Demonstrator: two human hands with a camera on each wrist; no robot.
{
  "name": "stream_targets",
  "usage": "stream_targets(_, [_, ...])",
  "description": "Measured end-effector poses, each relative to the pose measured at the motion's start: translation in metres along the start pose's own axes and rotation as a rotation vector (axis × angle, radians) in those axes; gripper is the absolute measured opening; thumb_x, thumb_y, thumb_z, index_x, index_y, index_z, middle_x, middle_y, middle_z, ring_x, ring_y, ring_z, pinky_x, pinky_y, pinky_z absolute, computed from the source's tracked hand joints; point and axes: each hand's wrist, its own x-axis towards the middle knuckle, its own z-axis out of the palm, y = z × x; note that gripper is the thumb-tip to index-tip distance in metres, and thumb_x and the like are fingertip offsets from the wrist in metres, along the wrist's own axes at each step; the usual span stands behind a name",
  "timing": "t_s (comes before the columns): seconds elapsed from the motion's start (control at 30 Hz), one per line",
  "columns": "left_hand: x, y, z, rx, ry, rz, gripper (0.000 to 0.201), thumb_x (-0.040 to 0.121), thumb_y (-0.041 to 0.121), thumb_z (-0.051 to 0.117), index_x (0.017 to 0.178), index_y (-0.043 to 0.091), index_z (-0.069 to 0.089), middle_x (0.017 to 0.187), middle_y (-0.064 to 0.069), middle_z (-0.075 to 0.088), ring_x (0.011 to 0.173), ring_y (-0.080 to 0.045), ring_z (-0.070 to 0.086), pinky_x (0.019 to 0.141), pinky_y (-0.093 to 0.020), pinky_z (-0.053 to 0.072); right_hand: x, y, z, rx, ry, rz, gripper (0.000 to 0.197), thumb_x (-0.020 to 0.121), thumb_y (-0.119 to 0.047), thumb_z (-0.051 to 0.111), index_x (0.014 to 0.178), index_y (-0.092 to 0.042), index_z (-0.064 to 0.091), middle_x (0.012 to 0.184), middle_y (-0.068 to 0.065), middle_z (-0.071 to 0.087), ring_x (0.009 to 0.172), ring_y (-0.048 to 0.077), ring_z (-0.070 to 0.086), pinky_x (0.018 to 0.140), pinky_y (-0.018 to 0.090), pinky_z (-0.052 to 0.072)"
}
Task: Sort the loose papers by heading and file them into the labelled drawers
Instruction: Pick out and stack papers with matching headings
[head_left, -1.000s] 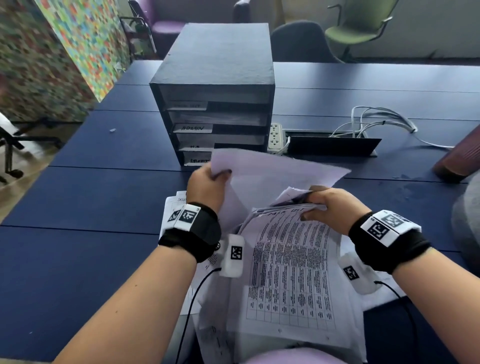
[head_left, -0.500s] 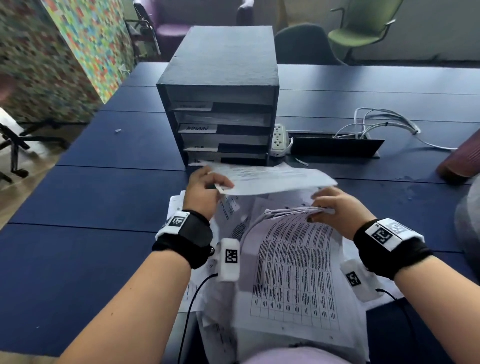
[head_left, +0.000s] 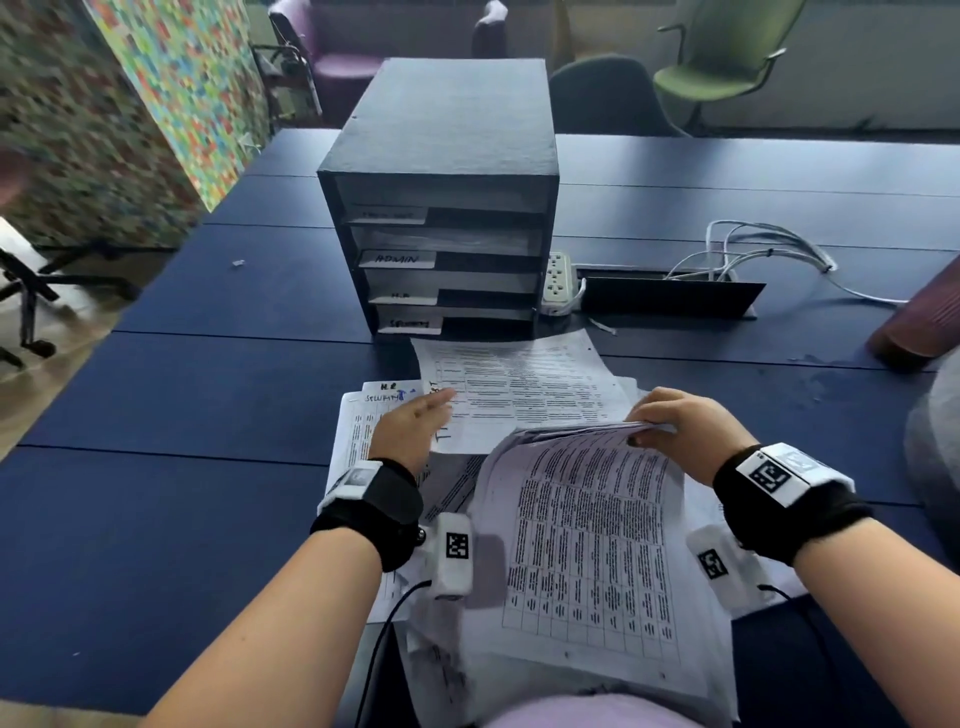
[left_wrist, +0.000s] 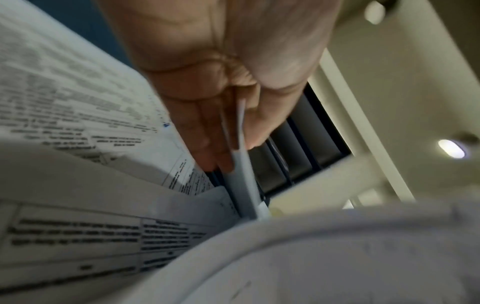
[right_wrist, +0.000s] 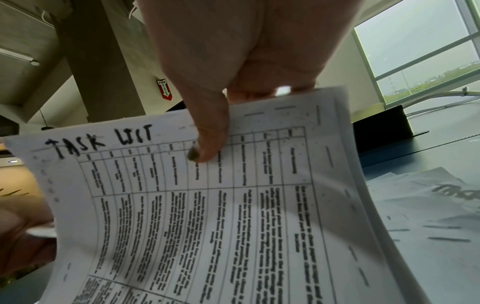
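A dark drawer unit (head_left: 441, 156) stands on the blue table (head_left: 208, 364), with labelled slots; one label reads ADMIN (head_left: 397, 258). In front of it lies a printed sheet (head_left: 519, 384). My left hand (head_left: 441, 402) is at its left edge, and in the left wrist view that edge (left_wrist: 241, 144) runs between thumb and fingers. My right hand (head_left: 649, 431) holds the raised top edge of a paper stack (head_left: 587, 545). Its thumb (right_wrist: 207, 144) presses the top sheet (right_wrist: 233, 226), headed TASK LIST. More sheets (head_left: 363, 415), headed H.R and SECURITY, lie under my left hand.
Right of the drawer unit sit a white power strip (head_left: 558, 280), a black cable flap (head_left: 670, 299) and white cables (head_left: 753, 249). A maroon object (head_left: 919, 322) lies at the table's right edge. Chairs stand beyond the far edge.
My left hand has swung the single sheet down from upright to flat on the table in front of the drawer unit. My right hand has kept its hold on the stack.
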Motion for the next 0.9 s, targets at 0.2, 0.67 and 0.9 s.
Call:
stream_targets(0.2, [-0.006,-0.001,0.008,0.053,0.200,0.204,0.057,0.091,-0.008,0.041,0.128,0.036,0.037,0.112,0.000,0.062,0.101,-0.014,0.060,0.086,-0.027,0.047,-0.003,0.000,-0.001,0.009,0.078,0.069,0.021,0.079,-0.023,0.072,0.099,-0.017,0.073,0.084,-0.013,0.057,0.083,0.018,0.056,0.083,0.026,0.042])
stream_targets(0.67, [-0.007,0.110,-0.019,0.211,0.193,0.662,0.053,0.076,-0.012,0.041,0.092,0.034,0.061,0.081,0.017,0.062,0.071,0.000,0.056,0.067,-0.016,0.045,0.005,-0.028,-0.028,-0.080,-0.052,0.167,0.022,0.080,-0.035,0.068,0.099,-0.026,0.065,0.077,-0.009,0.060,0.089,0.023,0.053,0.084,0.028,0.041])
stream_targets(0.9, [-0.048,0.178,-0.029,0.062,0.096,0.987,0.040,0.080,-0.001,0.053,0.086,0.034,0.070,0.088,0.004,0.067,0.083,-0.005,0.060,0.077,-0.017,0.046,0.005,-0.014,-0.027,-0.219,-0.147,0.345,0.043,0.078,-0.036,0.070,0.118,-0.028,0.059,0.114,-0.001,0.064,0.110,0.024,0.055,0.095,0.034,0.037])
